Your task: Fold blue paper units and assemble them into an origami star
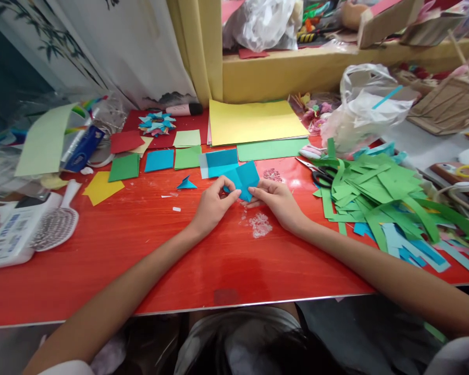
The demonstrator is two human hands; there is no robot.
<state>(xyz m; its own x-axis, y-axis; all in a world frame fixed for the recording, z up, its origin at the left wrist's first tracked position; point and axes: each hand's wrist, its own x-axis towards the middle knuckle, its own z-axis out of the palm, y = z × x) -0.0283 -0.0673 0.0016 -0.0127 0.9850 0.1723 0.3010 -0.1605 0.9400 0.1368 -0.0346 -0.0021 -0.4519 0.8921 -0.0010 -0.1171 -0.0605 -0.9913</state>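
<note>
Between my hands is a creased blue paper square, held a little above the red table. My left hand pinches its lower left edge between thumb and fingers. At its lower right edge, my right hand grips the paper the same way. Just behind it lies another creased blue sheet with a pale strip at its left end. A small folded blue paper piece rests to the left. Below my right hand are a heap of clear beads and, farther back, some pink beads.
Green paper scraps pile up at right beside black-handled scissors. Yellow sheets, green squares and a folded paper ring lie along the back. A hairbrush sits at left; a plastic bag stands back right.
</note>
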